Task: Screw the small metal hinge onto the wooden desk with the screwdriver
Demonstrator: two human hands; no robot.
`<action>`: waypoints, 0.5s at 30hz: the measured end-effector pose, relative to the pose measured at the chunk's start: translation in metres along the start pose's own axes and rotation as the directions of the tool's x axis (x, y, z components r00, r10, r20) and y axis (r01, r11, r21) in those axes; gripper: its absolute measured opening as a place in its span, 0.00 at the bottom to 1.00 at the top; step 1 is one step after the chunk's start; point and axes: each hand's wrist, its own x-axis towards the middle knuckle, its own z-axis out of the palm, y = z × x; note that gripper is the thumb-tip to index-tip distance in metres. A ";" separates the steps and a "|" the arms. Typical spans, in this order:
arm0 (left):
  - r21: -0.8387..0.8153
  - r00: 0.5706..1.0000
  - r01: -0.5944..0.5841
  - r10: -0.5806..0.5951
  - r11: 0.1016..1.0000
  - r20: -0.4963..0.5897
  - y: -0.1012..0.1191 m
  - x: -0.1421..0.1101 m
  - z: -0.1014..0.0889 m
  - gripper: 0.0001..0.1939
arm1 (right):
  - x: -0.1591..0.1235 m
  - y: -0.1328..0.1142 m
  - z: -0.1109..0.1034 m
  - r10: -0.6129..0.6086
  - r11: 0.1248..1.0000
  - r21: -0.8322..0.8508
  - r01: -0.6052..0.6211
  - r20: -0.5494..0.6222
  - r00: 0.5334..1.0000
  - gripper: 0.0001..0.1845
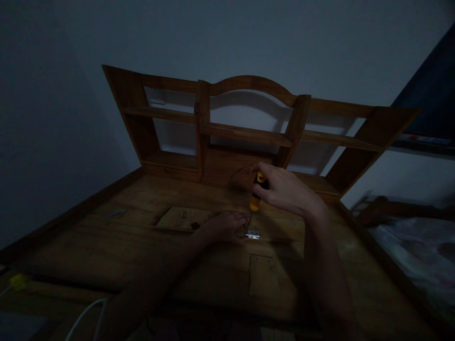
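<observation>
My right hand (280, 187) is wrapped round the handle of a screwdriver (254, 203), yellow and black. Its thin shaft points down, with the tip at the left end of a small silver metal piece (252, 234) on the wooden desk top (199, 270). Low beside that piece, my left hand (227, 226) has its fingers closed around the left end; dim light hides the exact grip. A thin wood board (177, 219) with dark marks lies left of my left hand. Nearer to me is a flat rectangular piece (263, 277), brownish.
A wooden shelf unit (245, 135) rises along the desk's back edge, against the wall. Small slim metal items (116, 214) lie on the left. At the lower left are a yellow object (18, 282) and a white cable (85, 312). Patterned fabric (419, 251) is on the right.
</observation>
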 end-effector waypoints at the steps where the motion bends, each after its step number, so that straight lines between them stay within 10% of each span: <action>1: -0.006 1.000 -0.007 0.007 1.000 -0.002 0.000 0.000 0.000 0.33 | 0.000 0.001 0.000 -0.022 0.999 0.042 0.022 0.012 1.000 0.18; 15: -0.002 0.999 0.019 -0.019 1.000 0.039 0.001 0.000 -0.003 0.33 | -0.001 -0.001 -0.002 -0.072 0.995 0.073 0.072 -0.010 0.997 0.17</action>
